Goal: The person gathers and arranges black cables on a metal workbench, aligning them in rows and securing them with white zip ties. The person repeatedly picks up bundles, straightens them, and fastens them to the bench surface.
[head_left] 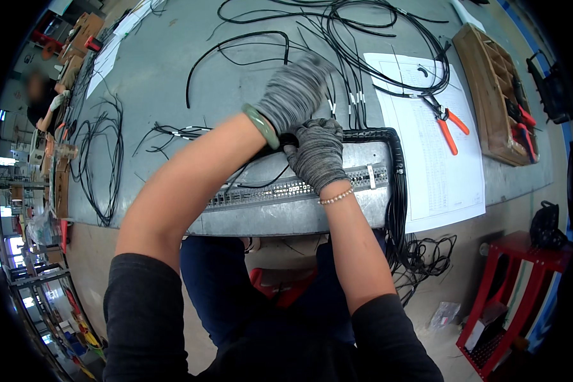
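My left hand (296,92), in a grey striped glove with a green bangle at the wrist, is raised over the table and smeared by motion. Its fingers look curled, and a thick black tube (235,41) arches across the table and disappears behind it. Just below, my right hand (318,153), gloved alike, is closed around a black wire bundle (372,135). This bundle runs right, bends at a corner and drops over the table's front edge. Under my hands lies a metal plate (356,156) with a long terminal strip (293,191). The fingertips are hidden.
Coiled black wires (388,25) lie at the back, more loose wires (111,159) at the left. On the right are a printed sheet (433,184), orange-handled pliers (449,127) and a wooden tool box (496,95). A red stand (516,280) is beside the table; another person (41,105) works far left.
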Tool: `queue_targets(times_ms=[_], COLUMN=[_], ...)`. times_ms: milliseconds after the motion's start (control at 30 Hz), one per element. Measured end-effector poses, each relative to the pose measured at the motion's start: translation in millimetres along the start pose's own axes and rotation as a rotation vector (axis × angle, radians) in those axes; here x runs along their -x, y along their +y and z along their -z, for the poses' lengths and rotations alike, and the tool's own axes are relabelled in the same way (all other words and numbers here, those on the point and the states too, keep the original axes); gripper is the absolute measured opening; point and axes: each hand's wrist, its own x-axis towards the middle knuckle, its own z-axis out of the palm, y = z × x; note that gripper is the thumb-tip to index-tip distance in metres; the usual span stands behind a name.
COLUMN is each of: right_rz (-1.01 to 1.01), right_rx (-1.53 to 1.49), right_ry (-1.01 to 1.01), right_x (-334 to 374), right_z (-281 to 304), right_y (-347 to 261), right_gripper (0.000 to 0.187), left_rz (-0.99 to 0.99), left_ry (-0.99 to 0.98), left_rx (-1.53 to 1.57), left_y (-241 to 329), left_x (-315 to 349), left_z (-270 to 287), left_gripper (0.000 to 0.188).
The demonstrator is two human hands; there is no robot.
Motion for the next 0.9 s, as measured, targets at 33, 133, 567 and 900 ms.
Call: queue_targets(times_ms=[33, 133, 567, 900], right_rz=[-0.013, -0.025, -0.014, -0.003], right_rx=[0.071, 0.041, 0.001, -0.133], right_ry=[0.045, 0.060, 0.061, 0.157], right_x=[-3, -11, -2, 0], right_z=[-16, -31, -10, -13], right_y=[3, 4, 1, 3], right_gripper=[0.048, 0.053, 0.045, 0.029], left_rz=[-0.106, -0.260, 0.631, 0.613], left_ry=[-0.007, 0.049, 0.284, -0.351], left_rx=[-0.020, 0.001, 1.402, 0.342], left_y=[9, 21, 24, -93], left_x=[4, 8, 86, 67], left_z=[-3, -15, -11, -19], left_gripper=[0.032, 0.028, 0.019, 0.050])
